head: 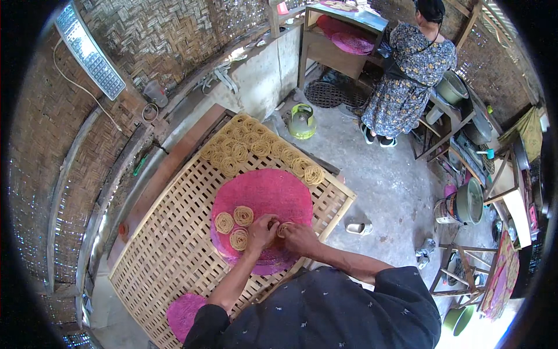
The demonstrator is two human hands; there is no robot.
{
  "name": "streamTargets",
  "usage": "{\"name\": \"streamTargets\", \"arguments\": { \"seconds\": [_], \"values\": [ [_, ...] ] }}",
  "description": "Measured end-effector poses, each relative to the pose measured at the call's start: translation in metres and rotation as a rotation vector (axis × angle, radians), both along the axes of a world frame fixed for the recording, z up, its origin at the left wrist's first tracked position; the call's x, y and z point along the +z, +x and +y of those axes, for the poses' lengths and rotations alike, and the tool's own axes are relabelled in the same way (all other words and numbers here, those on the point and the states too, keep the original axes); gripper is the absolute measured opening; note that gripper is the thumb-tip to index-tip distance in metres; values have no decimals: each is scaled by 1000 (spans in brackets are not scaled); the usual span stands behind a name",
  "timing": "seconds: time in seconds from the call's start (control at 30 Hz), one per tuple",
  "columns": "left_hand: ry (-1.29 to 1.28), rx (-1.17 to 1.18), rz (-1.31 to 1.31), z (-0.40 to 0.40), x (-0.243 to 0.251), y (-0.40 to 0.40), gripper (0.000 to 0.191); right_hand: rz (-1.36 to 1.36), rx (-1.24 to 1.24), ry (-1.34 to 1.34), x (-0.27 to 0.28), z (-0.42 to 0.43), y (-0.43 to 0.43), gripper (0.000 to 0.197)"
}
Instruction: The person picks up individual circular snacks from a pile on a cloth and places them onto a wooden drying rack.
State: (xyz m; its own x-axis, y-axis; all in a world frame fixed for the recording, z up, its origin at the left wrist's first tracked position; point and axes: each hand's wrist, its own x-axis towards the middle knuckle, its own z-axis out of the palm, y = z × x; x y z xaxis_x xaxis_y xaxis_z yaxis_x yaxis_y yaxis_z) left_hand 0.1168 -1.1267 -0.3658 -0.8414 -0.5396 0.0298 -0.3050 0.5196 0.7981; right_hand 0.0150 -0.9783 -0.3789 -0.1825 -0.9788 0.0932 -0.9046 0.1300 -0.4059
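A round pink woven mat [266, 192] lies on a large slatted bamboo rack [183, 227]. On the mat's left part rest three coiled nests of pale yellow noodle strands, one of them a noodle nest [243, 216] near my left hand. My right hand [300, 240] has its fingers on another noodle nest [284, 229], partly hidden beneath them. Close by on its left, my left hand [262, 233] bends its fingers and thumb together; whether they pinch a strand is too small to tell. Several more noodle nests [260, 148] sit in rows along the rack's far end.
A smaller pink mat [186, 315] lies at the rack's near left. Beyond the far end stands a green gas cylinder [301, 121] on the concrete floor. Another person [409, 74] stands at the back beside a wooden cabinet [333, 54]. Basins and wooden stands [462, 288] line the right side.
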Motion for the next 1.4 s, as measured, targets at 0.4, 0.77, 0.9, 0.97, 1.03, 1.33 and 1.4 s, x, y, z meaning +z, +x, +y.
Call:
{"name": "streamTargets", "arguments": {
  "seconds": [0.4, 0.77, 0.9, 0.97, 1.03, 1.33, 1.4],
  "values": [
    [-289, -219, 255, 14, -4, -68, 42, -966, -613, -112, 3, 13, -97, 23],
    [148, -24, 13, 36, -25, -175, 42, -647, -791, -213, 0, 17, -158, 45],
    [-50, -15, 54, 41, -27, -188, 41, -323, -817, -170, -6, 13, -171, 41],
    [-119, -36, 77, 40, -27, -186, 39, -216, -815, -136, -6, 11, -175, 39],
    [-188, -50, 84, 37, -15, -175, 37, -153, -851, -47, -1, 10, -171, 38],
    [-122, 255, 155, -22, 11, -34, 22, -74, -334, -197, 18, -30, -86, 32],
    [-140, 433, 103, -32, 14, -1, 17, -69, -51, -195, 17, -60, -57, 33]
  ]
}}
